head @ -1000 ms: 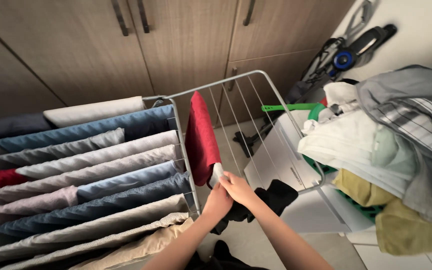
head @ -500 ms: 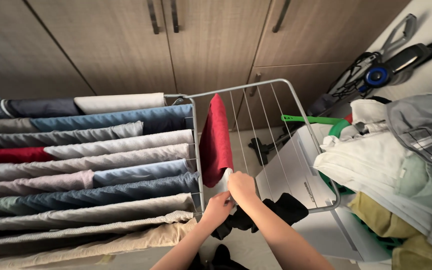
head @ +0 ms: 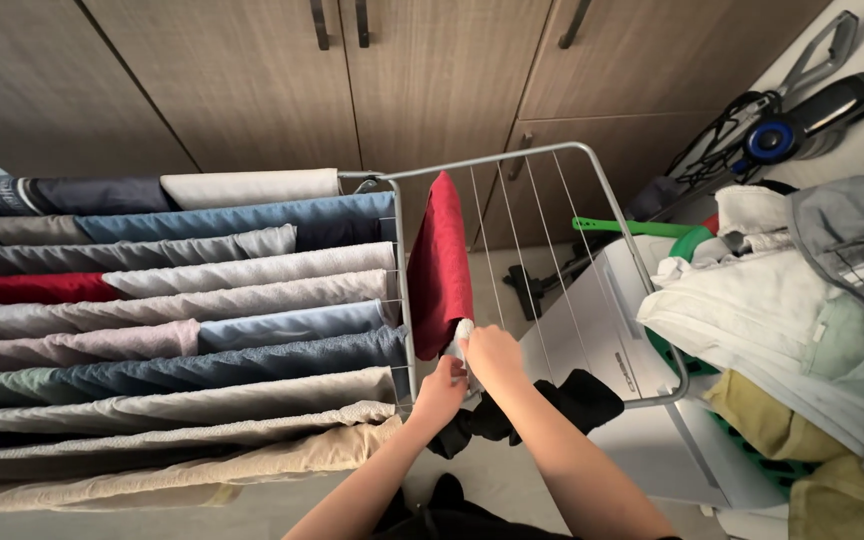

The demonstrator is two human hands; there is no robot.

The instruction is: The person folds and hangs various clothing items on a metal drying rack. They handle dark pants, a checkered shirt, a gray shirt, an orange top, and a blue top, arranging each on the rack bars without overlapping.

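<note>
My left hand (head: pixel 440 391) and my right hand (head: pixel 493 359) meet at the near end of the drying rack's side wing (head: pixel 592 170). Both pinch a small white cloth (head: pixel 461 335) at a wire of the wing. A red cloth (head: pixel 439 262) hangs over the wire just behind it, touching the white piece. Below my hands a black garment (head: pixel 572 400) hangs off the wing's near rail.
The rack's main section (head: pixel 172 330) on the left is filled with several grey, blue, beige and red cloths. A piled laundry heap (head: pixel 792 310) sits in a green basket at right. Wooden cupboards (head: pixel 432 70) stand behind; a vacuum cleaner (head: pixel 782 130) leans at the wall.
The view has shifted slightly; my hands stay together at the white cloth, now a little higher against the red cloth's lower edge.
</note>
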